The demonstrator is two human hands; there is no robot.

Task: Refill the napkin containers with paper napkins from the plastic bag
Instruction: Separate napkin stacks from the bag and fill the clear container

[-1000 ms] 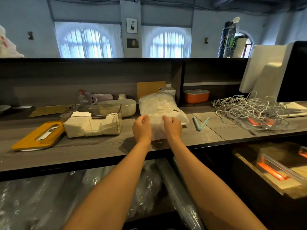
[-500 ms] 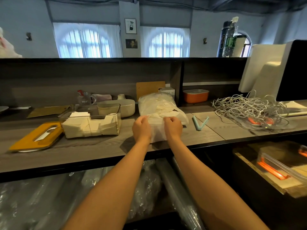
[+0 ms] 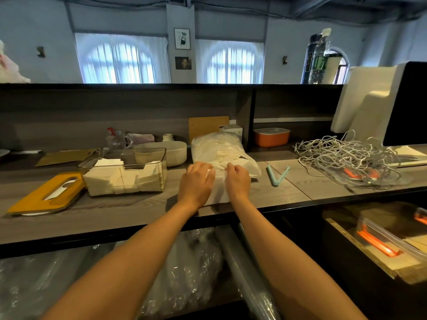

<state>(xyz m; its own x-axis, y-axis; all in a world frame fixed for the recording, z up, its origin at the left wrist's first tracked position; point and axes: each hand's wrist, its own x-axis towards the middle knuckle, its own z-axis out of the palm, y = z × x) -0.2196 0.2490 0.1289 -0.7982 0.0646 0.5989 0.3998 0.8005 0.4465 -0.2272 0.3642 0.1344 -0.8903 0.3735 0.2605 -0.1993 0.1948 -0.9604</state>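
Note:
A clear plastic bag [image 3: 219,146] stuffed with white paper napkins lies on the wooden counter [image 3: 138,209], its mouth toward me. My left hand [image 3: 196,183] and my right hand [image 3: 238,181] sit side by side at that near end, fingers curled over the white napkins and bag film there. What the fingertips hold is hidden. To the left stands a clear napkin container [image 3: 124,172], open on top and partly filled with folded napkins. Its yellow lid [image 3: 46,195] with a slot lies flat further left.
A beige bowl [image 3: 168,153] stands behind the container, a glass jug [image 3: 115,140] behind that. A light-blue clip [image 3: 277,175] lies right of the bag. A tangle of white cables [image 3: 346,158] and a white terminal [image 3: 369,105] fill the right. An orange box [image 3: 271,137] sits in the cubby.
Both hands stayed at the bag's near end. They drew slightly closer together and the fingers curled more tightly over the napkins.

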